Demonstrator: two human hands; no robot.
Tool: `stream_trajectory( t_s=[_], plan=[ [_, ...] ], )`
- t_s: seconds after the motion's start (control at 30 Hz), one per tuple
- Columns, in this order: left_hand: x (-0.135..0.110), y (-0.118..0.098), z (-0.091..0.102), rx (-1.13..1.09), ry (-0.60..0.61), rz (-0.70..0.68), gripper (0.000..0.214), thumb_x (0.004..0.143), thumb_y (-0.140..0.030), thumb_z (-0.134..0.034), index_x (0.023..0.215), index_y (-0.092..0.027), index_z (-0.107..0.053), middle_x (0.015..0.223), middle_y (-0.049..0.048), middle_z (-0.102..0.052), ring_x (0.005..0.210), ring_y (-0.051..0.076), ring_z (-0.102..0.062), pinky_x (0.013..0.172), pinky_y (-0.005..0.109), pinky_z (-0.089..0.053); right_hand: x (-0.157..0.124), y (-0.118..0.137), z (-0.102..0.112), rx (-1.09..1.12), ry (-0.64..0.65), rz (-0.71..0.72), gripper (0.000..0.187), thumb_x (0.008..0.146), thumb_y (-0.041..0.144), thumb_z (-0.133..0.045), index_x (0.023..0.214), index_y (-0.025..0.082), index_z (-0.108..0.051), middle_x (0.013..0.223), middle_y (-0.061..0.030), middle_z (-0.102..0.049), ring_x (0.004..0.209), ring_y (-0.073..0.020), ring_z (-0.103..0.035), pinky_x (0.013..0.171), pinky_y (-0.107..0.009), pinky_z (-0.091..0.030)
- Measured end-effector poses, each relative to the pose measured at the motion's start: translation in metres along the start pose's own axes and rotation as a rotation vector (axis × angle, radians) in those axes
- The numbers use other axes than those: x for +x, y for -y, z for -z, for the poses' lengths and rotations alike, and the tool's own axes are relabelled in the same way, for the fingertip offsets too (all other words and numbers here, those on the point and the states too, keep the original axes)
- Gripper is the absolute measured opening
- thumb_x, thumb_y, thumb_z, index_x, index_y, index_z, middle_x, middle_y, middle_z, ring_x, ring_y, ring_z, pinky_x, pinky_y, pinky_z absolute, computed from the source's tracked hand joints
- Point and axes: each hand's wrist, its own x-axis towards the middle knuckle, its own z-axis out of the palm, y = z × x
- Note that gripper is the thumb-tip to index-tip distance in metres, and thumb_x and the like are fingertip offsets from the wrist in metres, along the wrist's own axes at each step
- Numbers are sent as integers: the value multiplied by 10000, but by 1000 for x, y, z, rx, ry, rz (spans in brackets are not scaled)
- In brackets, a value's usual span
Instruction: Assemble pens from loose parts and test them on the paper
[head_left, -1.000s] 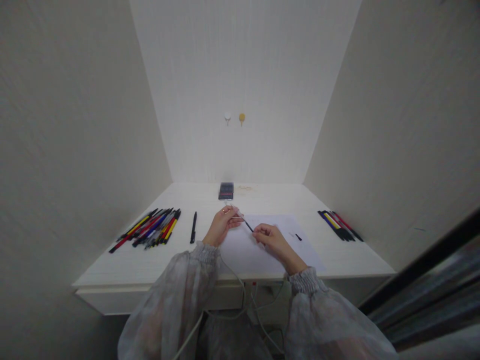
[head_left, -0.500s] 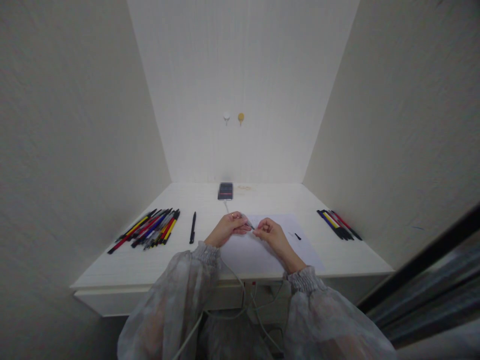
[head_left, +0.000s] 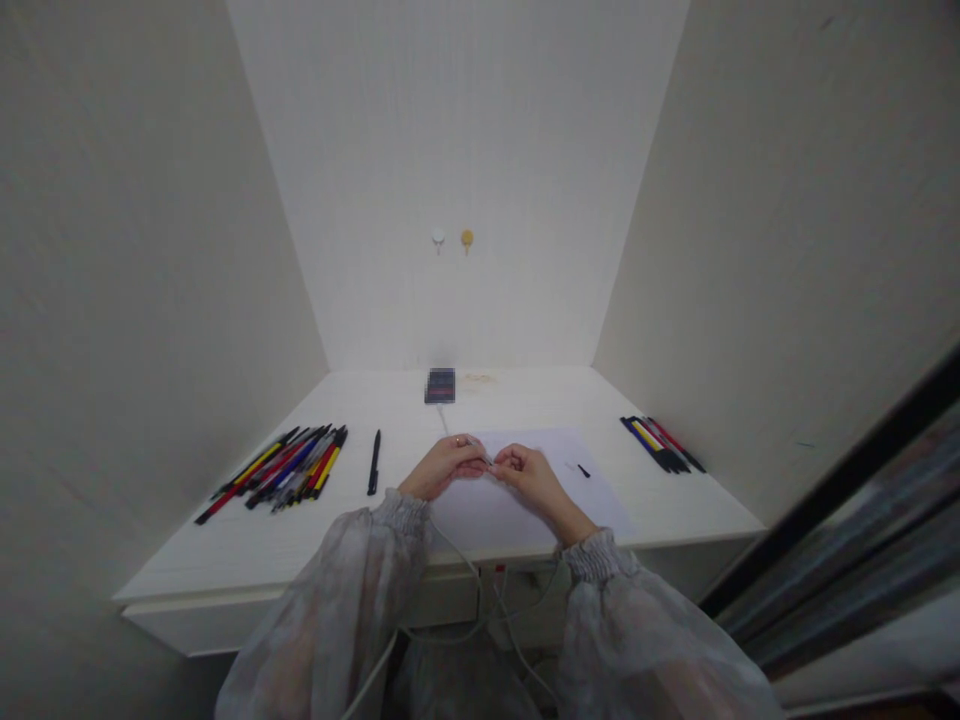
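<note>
Pens (head_left: 300, 468) lie heaped at left, too overlapped to count, perhaps for easy reach; one black pen (head_left: 374, 462) lies apart. Above one white sheet (head_left: 499, 515), the left hand (head_left: 448, 466) grips one slender pen part (head_left: 489, 460), seemingly steadying it; the right hand (head_left: 529, 475) pinches its right end. One small black piece (head_left: 583, 470) lies rightward; farther right, roughly five lined-up pens (head_left: 660, 446).

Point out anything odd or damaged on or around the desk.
A brownish patch marks the desk right of the phone; stain or wear, I cannot tell. A greenish streak marks the right wall. Both stand out against pale surfaces.
</note>
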Motion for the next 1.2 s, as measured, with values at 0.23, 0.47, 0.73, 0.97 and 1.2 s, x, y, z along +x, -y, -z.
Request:
stream_trajectory(
  t_s=[0.23,0.47,0.73,0.97,1.2],
  plan=[
    [3,4,7,37,-55,9,238,616,-251,-676,783,-115,-575,669,20,-609,555,68,-571,567,183,-450,0,-4,-2,-165,-15,-11,111,647,264,-594,657,153,-587,510,33,-507,473,-77,-390,460,-205,-281],
    [-1,-1,8,-47,1,10,230,615,-194,-673,780,-137,-523,667,15,-612,596,86,-593,580,185,-458,1,-7,-4,-35,-40,-6,171,589,280,-657,694,164,-588,525,45,-499,487,-83,-421,474,-204,-316],
    [1,5,12,44,34,82,241,564,-194,-706,704,-123,-523,702,30,-622,700,126,-603,673,244,-458,3,-2,-2,-142,-126,62,130,639,277,-611,672,152,-598,610,-3,-596,562,-108,-516,563,-222,-386],
    [7,16,8,603,93,-211,230,624,-255,-647,816,-130,-628,762,38,-644,705,135,-567,681,254,-420,-2,1,-2,-420,-113,78,118,702,238,-539,650,148,-595,577,-3,-585,538,-104,-502,527,-206,-356],
    [2,9,1,905,147,-439,243,720,-232,-542,948,-178,-609,897,34,-623,822,148,-540,747,256,-400,-5,6,-1,-486,-162,154,173,754,313,-500,799,161,-569,600,5,-567,555,-108,-505,535,-208,-359]
  ],
)
